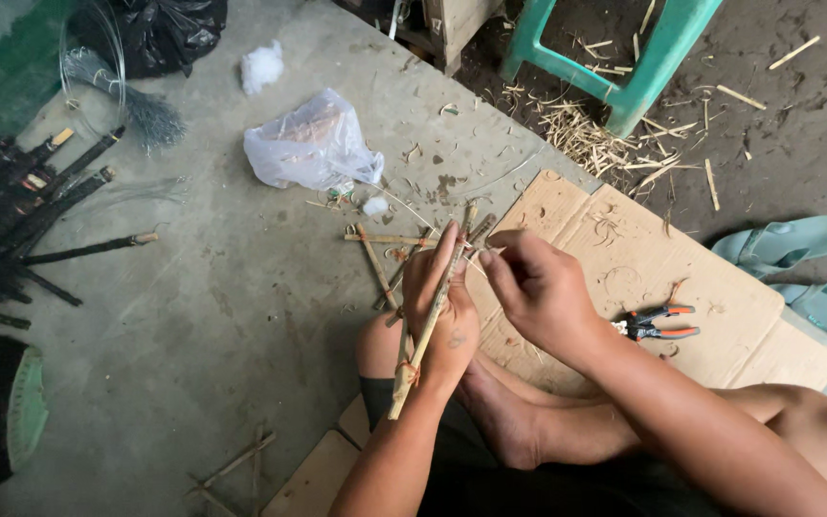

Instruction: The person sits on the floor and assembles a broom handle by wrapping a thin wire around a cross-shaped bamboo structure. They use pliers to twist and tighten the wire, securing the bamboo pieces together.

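My left hand (439, 316) grips a bundle of thin bamboo sticks (430, 321) that runs from my wrist up past my fingertips. My right hand (538, 287) pinches at the upper end of the bundle, fingers closed around something thin I cannot make out. A few more bamboo sticks (385, 251) lie crossed on the concrete just beyond my hands. Orange-handled pliers (660, 323) rest on a flattened cardboard sheet (720, 297) to the right of my right wrist. My bent legs and a bare foot are below the hands.
A clear plastic bag (313, 146) lies on the concrete ahead. Dark-wrapped sticks (45, 225) fan out at the left, with a wire coil (107, 72) behind. A green plastic stool (624, 57) stands at the top, teal sandals (796, 263) at the right.
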